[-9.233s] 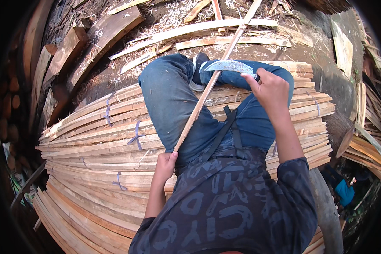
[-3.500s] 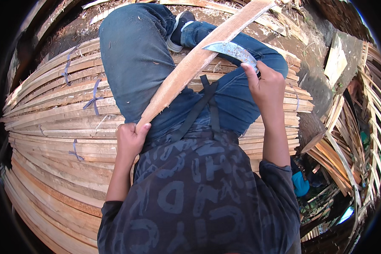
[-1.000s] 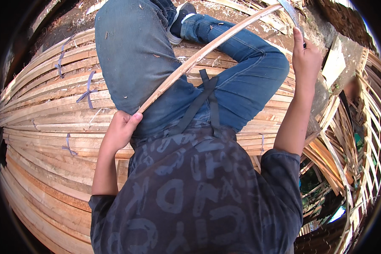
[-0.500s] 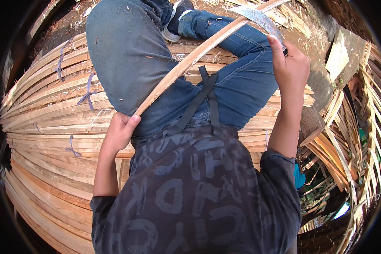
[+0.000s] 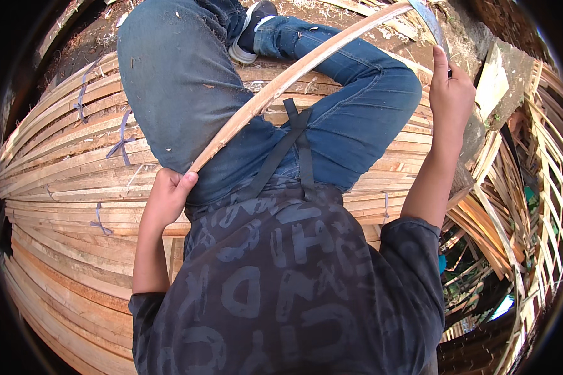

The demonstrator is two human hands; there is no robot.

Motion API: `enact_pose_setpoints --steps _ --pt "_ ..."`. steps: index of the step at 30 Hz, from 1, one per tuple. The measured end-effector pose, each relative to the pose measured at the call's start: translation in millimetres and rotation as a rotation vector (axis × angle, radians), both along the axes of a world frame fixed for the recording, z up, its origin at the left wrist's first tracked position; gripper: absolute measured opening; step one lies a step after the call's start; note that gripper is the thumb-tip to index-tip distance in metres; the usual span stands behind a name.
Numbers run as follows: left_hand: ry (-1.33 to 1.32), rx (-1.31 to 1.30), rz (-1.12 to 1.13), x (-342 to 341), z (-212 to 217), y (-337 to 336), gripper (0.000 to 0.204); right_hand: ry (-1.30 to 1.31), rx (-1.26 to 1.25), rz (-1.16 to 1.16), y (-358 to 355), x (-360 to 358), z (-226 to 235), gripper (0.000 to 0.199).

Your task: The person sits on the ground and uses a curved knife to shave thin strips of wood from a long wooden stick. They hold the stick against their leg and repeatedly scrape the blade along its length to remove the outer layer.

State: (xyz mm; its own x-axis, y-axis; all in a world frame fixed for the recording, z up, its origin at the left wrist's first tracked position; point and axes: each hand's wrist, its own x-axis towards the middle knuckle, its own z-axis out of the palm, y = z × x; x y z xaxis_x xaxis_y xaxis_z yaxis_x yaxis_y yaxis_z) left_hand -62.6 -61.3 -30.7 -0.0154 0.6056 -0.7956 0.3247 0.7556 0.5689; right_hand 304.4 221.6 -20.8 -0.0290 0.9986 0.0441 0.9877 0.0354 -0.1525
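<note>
Fingers (image 5: 180, 182) of left hand (image 5: 166, 201) clamped on near end of wood strip (image 5: 294, 72), steadying it across lap. Right hand (image 5: 450, 94) grips knife (image 5: 430, 22) at far right, blade on strip. Bundled slat stack (image 5: 62, 187) serves as seat.

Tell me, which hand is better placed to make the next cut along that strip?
Probably the right hand: it holds the blade against the strip's far end. The left hand only steadies the near end.

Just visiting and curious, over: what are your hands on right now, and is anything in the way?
Left hand grips the strip's near end. Right hand holds a curved blade at its far end. Strip lies across the knees, nothing blocking.
</note>
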Motion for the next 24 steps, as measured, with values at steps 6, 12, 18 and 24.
enact_pose_setpoints --steps 6,12,18,24 --pt "-0.037 0.015 0.038 0.8 -4.3 -0.4 0.068 0.07 -0.123 0.343 -52.2 -44.9 11.3 0.055" --pt "-0.019 -0.023 0.024 4.3 2.4 6.9 0.068 0.105 -0.082 0.168 -31.9 -33.6 -11.9 0.059" --pt "-0.046 0.0 0.052 1.4 -3.0 -0.5 0.069 -0.003 -0.116 0.384 -49.6 -46.6 6.9 0.055" --pt "-0.042 -0.006 0.009 1.4 1.7 7.8 0.068 0.075 -0.07 0.049 -5.5 3.4 -5.8 0.059"
